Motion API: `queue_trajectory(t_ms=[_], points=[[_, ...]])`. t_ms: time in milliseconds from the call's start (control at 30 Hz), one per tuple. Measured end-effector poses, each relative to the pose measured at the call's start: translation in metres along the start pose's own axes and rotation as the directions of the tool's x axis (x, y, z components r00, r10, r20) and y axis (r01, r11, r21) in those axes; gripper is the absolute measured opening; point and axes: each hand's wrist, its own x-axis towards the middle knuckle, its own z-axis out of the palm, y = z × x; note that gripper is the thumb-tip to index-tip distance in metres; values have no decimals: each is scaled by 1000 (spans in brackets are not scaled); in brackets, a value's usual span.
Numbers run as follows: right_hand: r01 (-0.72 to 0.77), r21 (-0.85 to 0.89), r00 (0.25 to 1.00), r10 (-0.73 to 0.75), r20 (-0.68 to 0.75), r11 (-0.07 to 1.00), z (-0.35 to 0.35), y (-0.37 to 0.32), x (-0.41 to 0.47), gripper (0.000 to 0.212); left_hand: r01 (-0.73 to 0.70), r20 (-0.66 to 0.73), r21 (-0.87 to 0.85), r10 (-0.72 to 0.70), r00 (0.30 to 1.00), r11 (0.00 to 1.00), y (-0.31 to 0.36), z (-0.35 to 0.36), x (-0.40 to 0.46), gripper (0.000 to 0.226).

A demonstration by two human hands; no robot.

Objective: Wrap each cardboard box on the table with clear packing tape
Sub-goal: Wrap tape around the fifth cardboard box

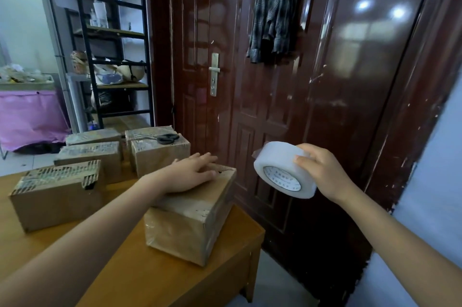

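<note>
Dark red door (287,96) behind a wooden table (155,274) carrying five cardboard boxes, with black scissors (165,138) lying on the far right box (160,154). Nearest box (190,221), glossy with tape, sits by the table's right edge; the left hand (192,173) lies flat on its top, fingers straight. Right hand (322,171) grasps a roll of clear packing tape (282,169), raised in the air to the right of that box, clear of the table.
</note>
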Motion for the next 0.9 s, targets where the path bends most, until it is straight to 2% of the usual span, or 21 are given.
queue_trajectory(t_ms=[67,167,233,267,300,333,367,400,467,533,600,733,900], points=[[1,14,1000,-1,-4,1000,-2,-2,0,30,72,1,70,-73,997,995,4,4,-10,72],[-40,90,999,38,22,995,-2,-10,1,27,77,52,190,-89,995,979,11,8,-26,76],[-26,127,998,20,55,992,-3,-19,2,34,89,10,227,-94,996,970,16,5,-32,75],[-8,133,997,-2,72,991,-4,-23,3,44,100,-73,213,-87,994,972,19,3,-35,75],[13,141,995,-26,92,990,-5,-28,4,54,100,-212,130,-71,975,987,23,1,-37,77],[32,152,992,-50,115,988,-6,-33,4,62,58,-367,-42,-69,928,997,31,-3,-40,81],[52,161,988,-75,138,986,-7,-39,4,69,-26,-464,-250,-96,880,968,40,-7,-42,85],[70,161,982,-96,163,984,-7,-44,5,74,-106,-479,-425,-124,869,899,51,-12,-44,86],[92,157,967,-125,220,983,-6,-54,5,73,-154,-367,-593,-96,925,790,71,-23,-43,80],[109,151,959,-144,246,983,-5,-64,5,61,-181,-273,-623,5,962,761,84,-30,-42,70],[130,130,955,-159,251,983,-6,-71,6,61,-201,-233,-628,64,970,752,87,-34,-42,55],[140,85,956,-157,246,986,-11,-80,9,47,-254,-200,-665,161,967,702,81,-40,-47,37],[161,38,939,-165,300,986,-19,-84,10,49,-330,-246,-691,220,944,644,88,-46,-52,33]])
